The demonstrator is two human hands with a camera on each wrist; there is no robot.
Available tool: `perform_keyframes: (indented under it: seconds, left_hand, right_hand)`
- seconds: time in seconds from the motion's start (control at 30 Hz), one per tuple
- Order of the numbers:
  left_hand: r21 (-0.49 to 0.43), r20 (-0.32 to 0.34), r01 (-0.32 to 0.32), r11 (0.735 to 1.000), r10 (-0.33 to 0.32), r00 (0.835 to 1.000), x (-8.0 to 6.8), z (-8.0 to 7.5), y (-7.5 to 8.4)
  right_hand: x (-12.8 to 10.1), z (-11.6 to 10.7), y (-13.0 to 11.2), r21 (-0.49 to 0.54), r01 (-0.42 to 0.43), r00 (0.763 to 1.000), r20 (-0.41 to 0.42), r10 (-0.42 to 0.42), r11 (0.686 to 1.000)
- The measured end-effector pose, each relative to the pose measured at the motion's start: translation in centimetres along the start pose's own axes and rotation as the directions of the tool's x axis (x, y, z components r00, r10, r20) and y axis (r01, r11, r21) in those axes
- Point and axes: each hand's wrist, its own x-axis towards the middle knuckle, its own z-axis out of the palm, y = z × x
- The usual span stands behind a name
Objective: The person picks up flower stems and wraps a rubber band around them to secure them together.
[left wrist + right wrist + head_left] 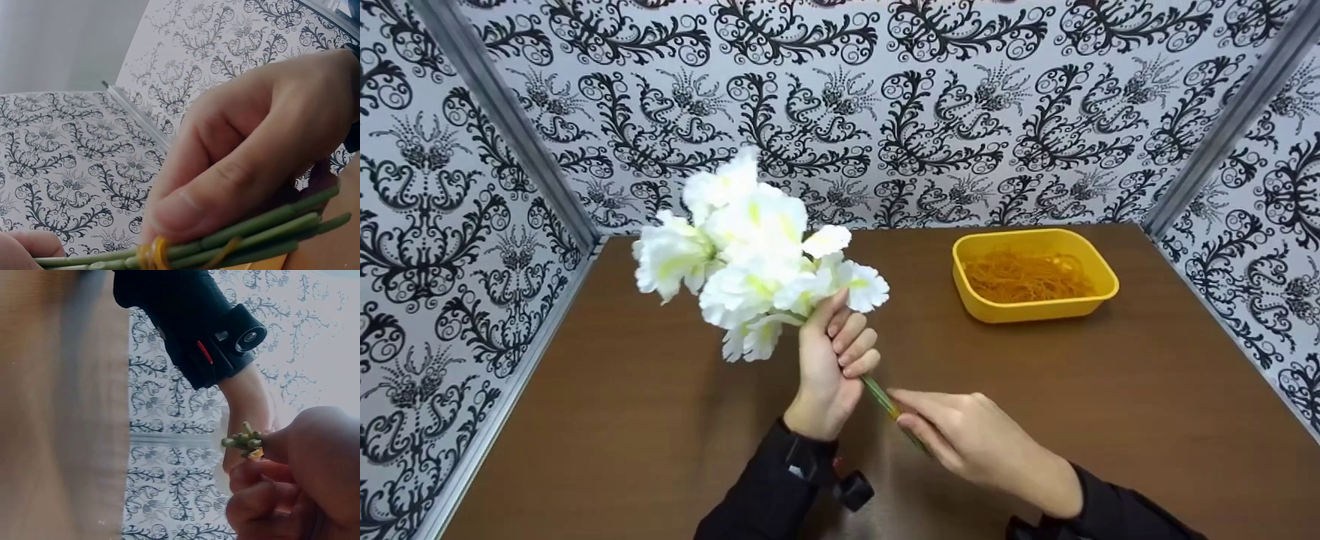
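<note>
A bunch of white flowers (757, 251) with frilly petals leans up to the left in the head view. Round its green stems, just below the blooms, my left hand (836, 356) grips with curled fingers. Lower down, my right hand (982, 435) pinches the stems between thumb and finger. A yellow rubber band (152, 256) is wound round the stems (275, 225) by the right thumb in the left wrist view; a looser loop lies nearer the cut ends. The right wrist view looks at the stem ends (244, 441) end-on.
A yellow plastic tub (1035, 311) holding a heap of rubber bands (1020, 277) stands at the back right of the brown table (607, 420). Black-and-white patterned panels (840, 112) close off the back and both sides.
</note>
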Motion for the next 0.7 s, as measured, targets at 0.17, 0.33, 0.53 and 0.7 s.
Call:
perform_keyframes:
  seconds: [0.17, 0.33, 0.53, 0.7]
  left_hand:
    - [0.03, -0.017, 0.027, 0.999, -0.026, 1.0, 0.1, -0.3, -0.8]
    - [0.067, -0.026, 0.065, 0.996, -0.063, 0.998, 0.3, -0.5, -1.4]
    - [0.091, -0.038, 0.108, 0.99, -0.105, 0.994, 0.4, -0.8, -1.9]
    - [0.114, -0.032, 0.127, 0.985, -0.124, 0.992, 0.5, -0.7, -1.9]
  right_hand:
    - [-0.3, 0.3, 0.1, 0.096, -0.041, 0.997, 0.065, 0.035, 0.994]
    - [-0.4, 0.4, 0.3, 0.24, -0.146, 0.975, 0.2, 0.098, 0.96]
    - [-0.6, 0.4, 0.6, 0.336, -0.218, 0.949, 0.293, 0.118, 0.916]
    - [-0.6, 0.4, 0.7, 0.343, -0.209, 0.954, 0.275, 0.114, 0.916]
